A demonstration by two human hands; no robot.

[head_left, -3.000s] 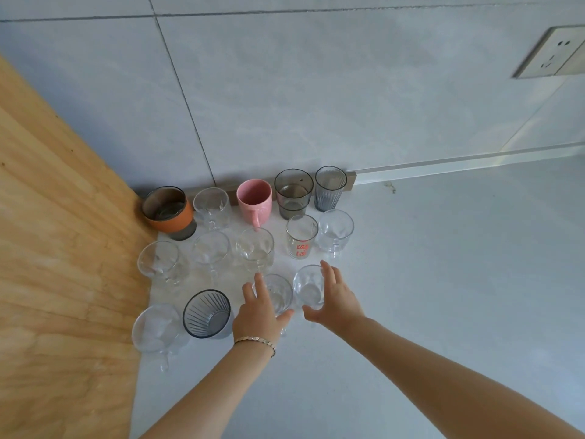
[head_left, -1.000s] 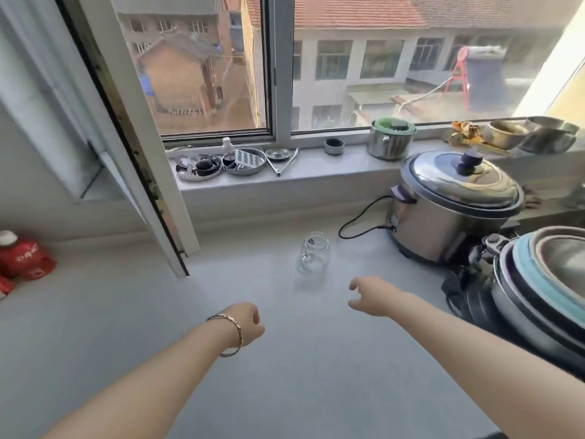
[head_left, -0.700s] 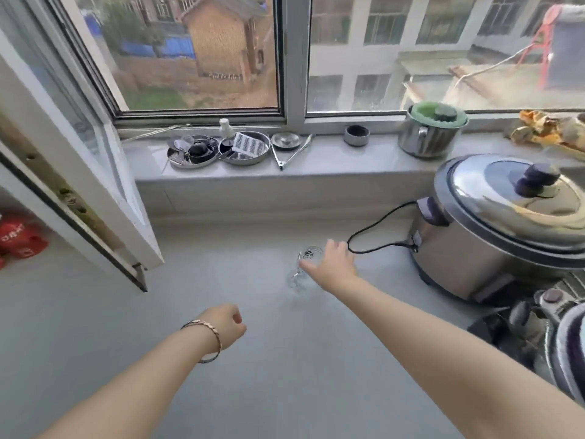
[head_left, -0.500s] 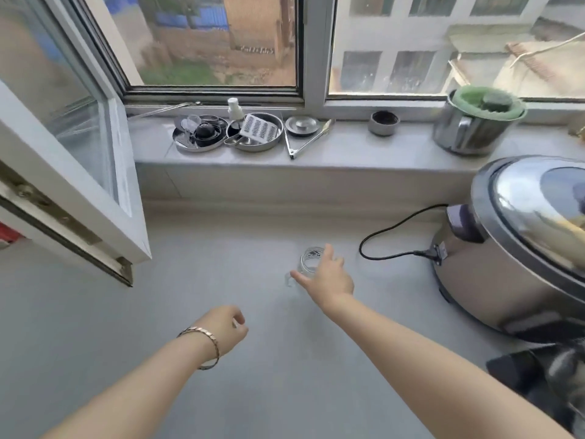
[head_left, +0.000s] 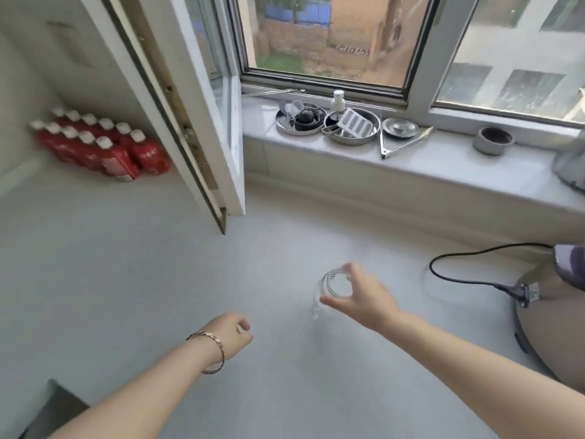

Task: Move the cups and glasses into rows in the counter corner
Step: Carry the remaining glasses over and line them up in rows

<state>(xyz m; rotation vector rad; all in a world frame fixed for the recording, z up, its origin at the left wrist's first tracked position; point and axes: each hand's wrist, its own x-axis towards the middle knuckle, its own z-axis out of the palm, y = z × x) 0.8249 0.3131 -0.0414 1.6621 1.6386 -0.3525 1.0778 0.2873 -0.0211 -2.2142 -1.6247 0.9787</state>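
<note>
The clear glass mug (head_left: 335, 285) is out on the open grey tabletop (head_left: 126, 280), and everything here is placed from it. The right hand (head_left: 364, 299) comes at the mug from the near right. Its grip is closed round the rim, thumb on the near side and fingers over the far side. The mug's mouth tips towards the camera and its small handle points down to the near left. Whether its base touches the tabletop I cannot tell.

The left hand (head_left: 232, 335), with a bracelet (head_left: 212, 350) on the wrist, hovers to the near left of the mug, apart from it. Its grip is loosely curled and holds nothing.

Right of the mug a black cord (head_left: 459, 277) runs to a steel cooker (head_left: 554, 312). Beyond the mug, on the windowsill (head_left: 443, 185), lie metal dishes (head_left: 351, 128), tongs (head_left: 402, 144) and a small dark cup (head_left: 492, 141). Far to the left of the mug an open window sash (head_left: 196, 122) swings in over the tabletop, and behind it stands a pack of red bottles (head_left: 104, 147), blurred.
</note>
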